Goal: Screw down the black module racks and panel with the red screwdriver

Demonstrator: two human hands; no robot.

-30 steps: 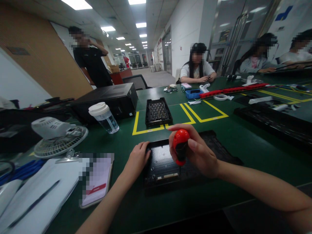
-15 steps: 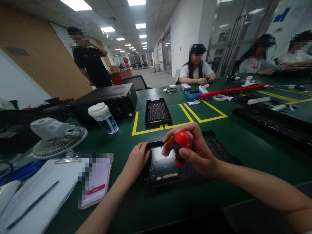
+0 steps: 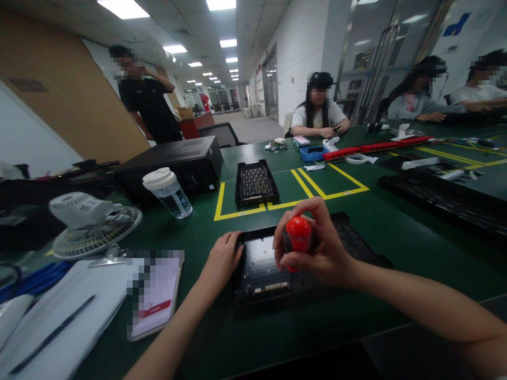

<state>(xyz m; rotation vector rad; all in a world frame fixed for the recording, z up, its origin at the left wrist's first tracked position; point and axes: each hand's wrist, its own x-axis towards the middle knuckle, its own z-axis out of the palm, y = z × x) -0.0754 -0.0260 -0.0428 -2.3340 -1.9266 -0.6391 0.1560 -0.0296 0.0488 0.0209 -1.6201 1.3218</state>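
Apparently, the step in hand is the turning of a screw: a red-and-black screwdriver (image 3: 299, 235) stands over the front part of a flat black casing (image 3: 257, 264), which lies on the green desk (image 3: 400, 221) directly before the person. The right hand (image 3: 325, 253) has its grip closed around the bulbous handle, with thumb and fingers on opposite sides; the tip and the screw cannot be made out. The left hand (image 3: 225, 256) touches the casing's left rim, but whether it pinches or only presses, I cannot tell. As I judge, the next move calls for an upright shaft, even downward pressure and a casing held steady. Behind the casing, inside yellow tape (image 3: 240, 214), is a black tray (image 3: 257, 201) of small parts. To the left stand a lidded cup (image 3: 168, 195) and a white fan (image 3: 95, 224); nearer lies a smartphone (image 3: 158, 298).
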